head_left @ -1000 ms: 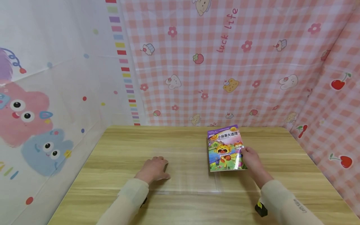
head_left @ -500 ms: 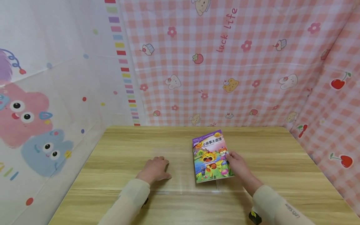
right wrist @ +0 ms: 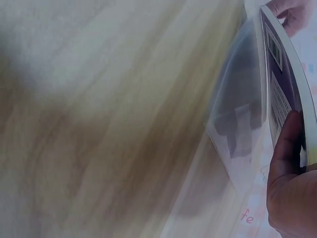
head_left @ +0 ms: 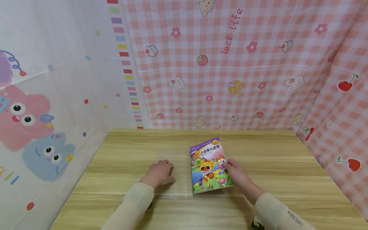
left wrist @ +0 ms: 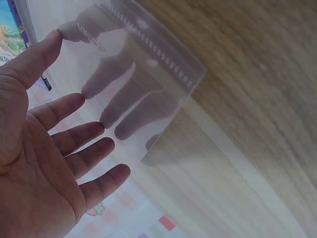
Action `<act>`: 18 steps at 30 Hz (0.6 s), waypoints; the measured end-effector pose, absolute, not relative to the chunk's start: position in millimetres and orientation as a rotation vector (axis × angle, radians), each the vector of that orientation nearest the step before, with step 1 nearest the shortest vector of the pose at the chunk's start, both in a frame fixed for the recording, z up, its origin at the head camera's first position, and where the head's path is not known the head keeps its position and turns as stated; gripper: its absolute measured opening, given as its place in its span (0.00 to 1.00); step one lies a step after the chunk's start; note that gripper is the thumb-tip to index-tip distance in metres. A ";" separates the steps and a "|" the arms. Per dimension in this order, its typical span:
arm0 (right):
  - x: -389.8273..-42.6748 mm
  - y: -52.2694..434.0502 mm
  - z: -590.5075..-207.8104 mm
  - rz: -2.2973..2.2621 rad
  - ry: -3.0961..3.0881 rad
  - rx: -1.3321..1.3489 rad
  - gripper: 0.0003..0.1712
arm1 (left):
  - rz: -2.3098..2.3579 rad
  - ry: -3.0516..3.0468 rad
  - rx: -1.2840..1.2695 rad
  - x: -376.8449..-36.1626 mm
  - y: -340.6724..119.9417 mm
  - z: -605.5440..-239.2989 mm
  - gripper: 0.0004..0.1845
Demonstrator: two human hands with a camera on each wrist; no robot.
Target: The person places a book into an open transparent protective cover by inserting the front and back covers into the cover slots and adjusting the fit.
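Note:
My right hand [head_left: 240, 175] grips a thin picture book [head_left: 209, 169] by its right edge. The colourful front cover, with a purple top strip and cartoon animals, faces up and tilts a little. From the right wrist, one finger [right wrist: 287, 144] lies against the back cover. Beneath and left of the book is a clear plastic sleeve [left wrist: 163, 54] with a row of small marks along one edge. My left hand [head_left: 158, 174] is on the sleeve's left part, fingers spread and fingertips touching it. The book hides the sleeve's right part in the head view.
Everything is on a wood-grain table [head_left: 129, 140]. A pink checked cloth [head_left: 201, 76] hangs behind it, and a white cartoon-printed cloth [head_left: 74, 95] is at the left. A dark camera mount [head_left: 256, 225] shows under the right sleeve.
My right hand has carried the book left and toward me, from the right side to over the plastic sleeve. The left hand stays almost where it was.

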State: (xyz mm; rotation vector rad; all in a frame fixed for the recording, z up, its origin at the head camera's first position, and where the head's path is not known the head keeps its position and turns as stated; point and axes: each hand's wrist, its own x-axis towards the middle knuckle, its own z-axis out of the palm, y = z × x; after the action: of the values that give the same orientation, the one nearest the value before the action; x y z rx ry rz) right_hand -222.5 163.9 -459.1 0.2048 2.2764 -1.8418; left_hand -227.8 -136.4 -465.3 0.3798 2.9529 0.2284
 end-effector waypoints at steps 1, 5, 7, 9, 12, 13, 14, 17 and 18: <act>-221.3 162.9 -459.6 -1.844 2.275 0.204 0.15 | 0.229 2.953 0.379 -227.9 -136.5 -465.5 0.33; -217.5 158.8 -460.5 -1.863 2.263 0.204 0.16 | 0.224 2.953 0.381 -228.0 -136.7 -466.7 0.33; -216.5 157.4 -460.8 -1.865 2.255 0.209 0.16 | 0.222 2.954 0.380 -227.8 -136.8 -467.2 0.33; -215.9 156.4 -461.8 -1.861 2.250 0.219 0.15 | 0.218 2.953 0.378 -227.6 -136.7 -467.6 0.33; -215.6 155.4 -463.7 -1.849 2.254 0.230 0.15 | 0.213 2.952 0.376 -227.6 -136.3 -467.5 0.33; -215.7 154.8 -464.5 -1.849 2.255 0.231 0.15 | 0.211 2.951 0.375 -227.6 -136.1 -467.3 0.33; -215.6 154.4 -465.0 -1.850 2.257 0.231 0.15 | 0.210 2.951 0.374 -227.6 -135.9 -467.2 0.33; -215.2 153.1 -466.7 -1.855 2.260 0.228 0.15 | 0.212 2.949 0.366 -227.7 -135.6 -466.9 0.33; -215.3 152.5 -467.5 -1.862 2.258 0.227 0.15 | 0.216 2.948 0.362 -227.6 -135.6 -466.7 0.33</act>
State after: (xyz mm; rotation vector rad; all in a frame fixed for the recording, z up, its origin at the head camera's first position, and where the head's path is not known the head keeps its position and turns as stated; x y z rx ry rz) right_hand -215.3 152.5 -467.5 0.2267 2.2581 -1.8618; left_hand -227.6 -135.6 -466.7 0.3620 2.9476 0.2160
